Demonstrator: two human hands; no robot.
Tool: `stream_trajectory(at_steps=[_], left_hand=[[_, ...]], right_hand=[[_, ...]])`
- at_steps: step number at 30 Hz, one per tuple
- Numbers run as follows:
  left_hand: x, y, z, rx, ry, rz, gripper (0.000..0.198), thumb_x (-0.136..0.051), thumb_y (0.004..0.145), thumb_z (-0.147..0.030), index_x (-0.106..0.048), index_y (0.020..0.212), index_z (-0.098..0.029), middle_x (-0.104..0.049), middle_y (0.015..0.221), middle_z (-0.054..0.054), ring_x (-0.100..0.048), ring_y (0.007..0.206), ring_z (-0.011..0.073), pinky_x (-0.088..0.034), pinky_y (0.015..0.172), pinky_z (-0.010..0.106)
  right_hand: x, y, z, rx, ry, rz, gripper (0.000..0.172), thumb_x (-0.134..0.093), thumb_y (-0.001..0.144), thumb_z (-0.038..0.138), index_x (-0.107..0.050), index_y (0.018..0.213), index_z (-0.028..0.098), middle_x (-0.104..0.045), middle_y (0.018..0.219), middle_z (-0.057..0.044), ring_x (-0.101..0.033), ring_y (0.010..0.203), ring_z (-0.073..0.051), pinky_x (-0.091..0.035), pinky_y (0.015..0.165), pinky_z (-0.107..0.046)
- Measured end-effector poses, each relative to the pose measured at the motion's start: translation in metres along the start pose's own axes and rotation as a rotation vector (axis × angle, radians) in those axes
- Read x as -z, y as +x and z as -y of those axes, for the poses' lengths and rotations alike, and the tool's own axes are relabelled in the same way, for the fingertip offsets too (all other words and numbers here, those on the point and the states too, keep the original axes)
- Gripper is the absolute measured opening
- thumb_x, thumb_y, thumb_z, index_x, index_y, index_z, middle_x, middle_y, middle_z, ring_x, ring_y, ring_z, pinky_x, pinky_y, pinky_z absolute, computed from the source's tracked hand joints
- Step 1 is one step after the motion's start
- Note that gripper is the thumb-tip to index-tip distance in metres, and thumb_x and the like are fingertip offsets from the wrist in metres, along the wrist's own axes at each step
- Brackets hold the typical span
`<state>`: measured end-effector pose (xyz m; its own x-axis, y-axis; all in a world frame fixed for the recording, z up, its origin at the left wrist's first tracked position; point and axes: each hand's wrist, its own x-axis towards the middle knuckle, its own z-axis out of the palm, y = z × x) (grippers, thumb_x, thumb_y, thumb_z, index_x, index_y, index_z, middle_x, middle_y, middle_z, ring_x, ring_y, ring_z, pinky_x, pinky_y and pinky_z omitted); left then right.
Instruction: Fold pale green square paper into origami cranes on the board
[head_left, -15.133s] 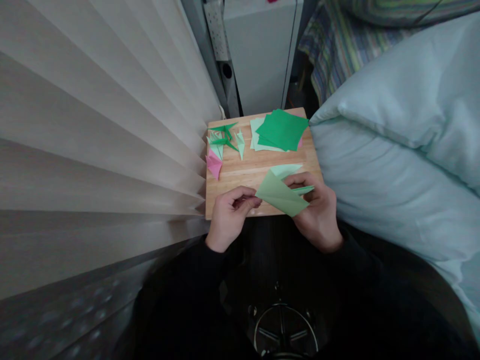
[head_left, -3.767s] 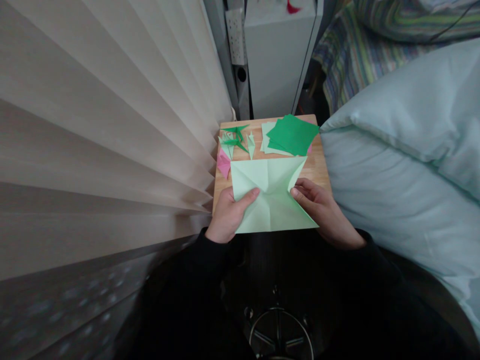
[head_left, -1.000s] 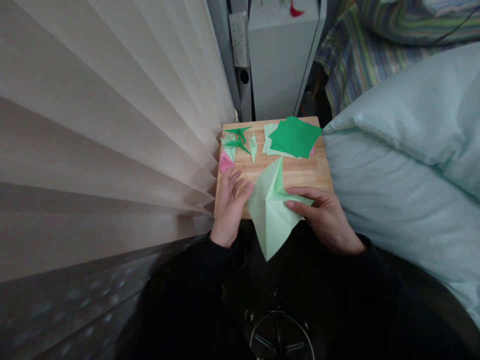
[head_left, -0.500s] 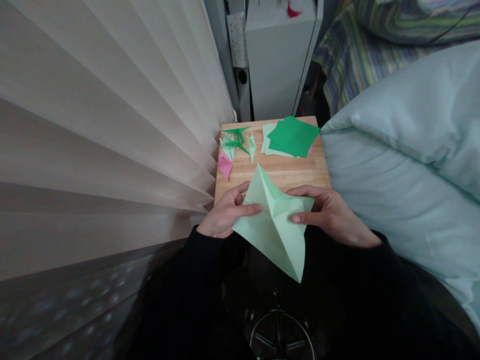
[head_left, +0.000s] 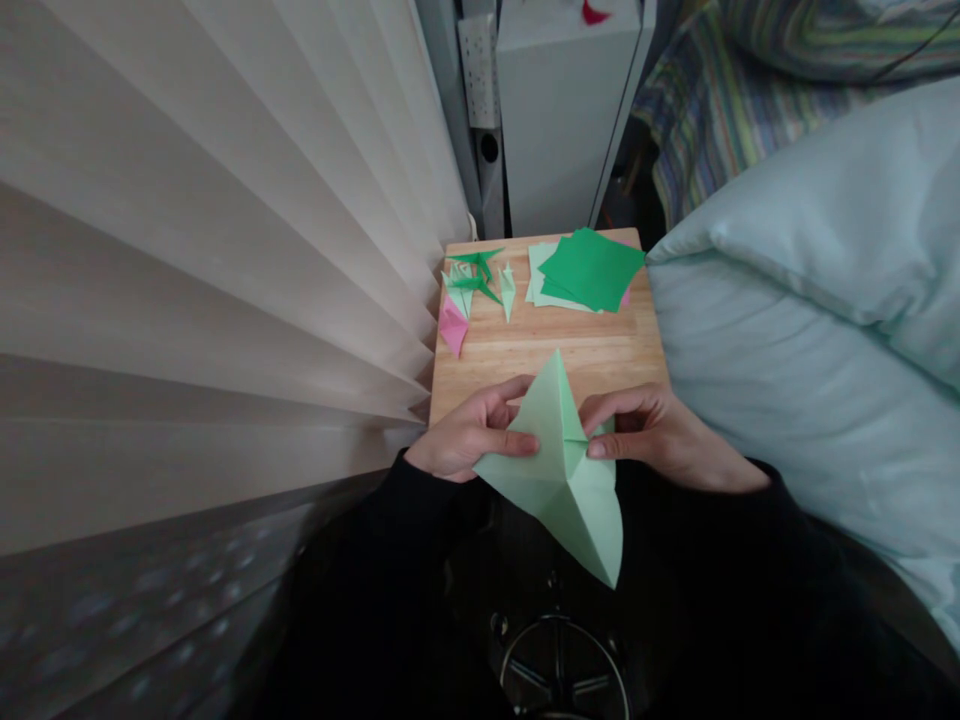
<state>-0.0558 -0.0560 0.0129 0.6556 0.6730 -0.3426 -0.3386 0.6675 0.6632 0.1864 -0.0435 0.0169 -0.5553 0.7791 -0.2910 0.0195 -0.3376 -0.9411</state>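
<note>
Between my two hands is a light green sheet of origami paper (head_left: 540,475), creased and partly folded, with one point up and another hanging down over my lap. My left hand (head_left: 480,430) grips its left side, thumb on the front face and fingers behind. My right hand (head_left: 645,430) pinches the paper near the middle of its right side, thumb and forefinger close together at a fold. Some of the right hand's fingers are hidden behind the paper.
Beyond my hands, a small wooden table (head_left: 547,350) bears folded green figures (head_left: 476,275), a pink folded piece (head_left: 454,325) and a stack of green paper squares (head_left: 592,268). A pleated curtain (head_left: 262,250) stands left, pale bedding (head_left: 810,290) right, a grey cabinet (head_left: 566,130) behind.
The paper has shifted slightly right and down. My right hand has moved from the right corner inward, and the right side of the paper is now folded in more.
</note>
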Motion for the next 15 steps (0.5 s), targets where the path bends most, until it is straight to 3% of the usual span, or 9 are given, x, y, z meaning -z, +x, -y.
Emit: stream_trajectory(at_steps=[4, 8, 12, 15], left_hand=[[-0.0022, -0.0009, 0.0030, -0.022, 0.046, 0.011, 0.036, -0.091, 0.069, -0.019, -0.075, 0.101, -0.018, -0.077, 0.089, 0.003, -0.072, 0.077, 0.0166, -0.057, 0.074, 0.026], [-0.0034, -0.0005, 0.0013, -0.080, 0.163, -0.026, 0.025, -0.090, 0.071, -0.017, -0.078, 0.093, -0.018, -0.074, 0.091, 0.003, -0.068, 0.084, 0.0135, -0.052, 0.080, 0.024], [-0.0047, -0.0009, -0.0031, -0.040, 0.102, 0.042, 0.031, -0.082, 0.079, -0.035, -0.080, 0.101, -0.014, -0.070, 0.121, 0.012, -0.066, 0.109, 0.0242, -0.050, 0.095, 0.032], [-0.0031, 0.0005, -0.0022, 0.021, -0.008, 0.030, 0.041, -0.071, 0.088, -0.049, -0.077, 0.103, -0.012, -0.071, 0.112, 0.013, -0.068, 0.100, 0.0239, -0.053, 0.087, 0.033]], right_hand=[[0.0005, -0.0014, -0.0004, 0.011, 0.158, -0.046, 0.027, -0.094, 0.067, 0.036, -0.078, 0.085, 0.024, -0.069, 0.073, 0.003, -0.057, 0.062, -0.011, -0.045, 0.057, -0.025], [0.0023, 0.0003, -0.0040, 0.012, 0.281, -0.160, 0.046, -0.094, 0.067, 0.029, -0.072, 0.107, 0.028, -0.069, 0.075, 0.006, -0.059, 0.064, -0.011, -0.045, 0.059, -0.024], [0.0039, 0.0025, -0.0043, 0.015, 0.230, -0.222, 0.036, -0.094, 0.066, 0.036, -0.066, 0.083, 0.023, -0.065, 0.071, 0.005, -0.056, 0.061, -0.010, -0.043, 0.057, -0.024], [0.0023, 0.0034, -0.0016, 0.037, 0.097, -0.203, 0.035, -0.090, 0.071, 0.046, -0.066, 0.074, 0.021, -0.060, 0.068, 0.004, -0.051, 0.060, -0.010, -0.040, 0.057, -0.025]])
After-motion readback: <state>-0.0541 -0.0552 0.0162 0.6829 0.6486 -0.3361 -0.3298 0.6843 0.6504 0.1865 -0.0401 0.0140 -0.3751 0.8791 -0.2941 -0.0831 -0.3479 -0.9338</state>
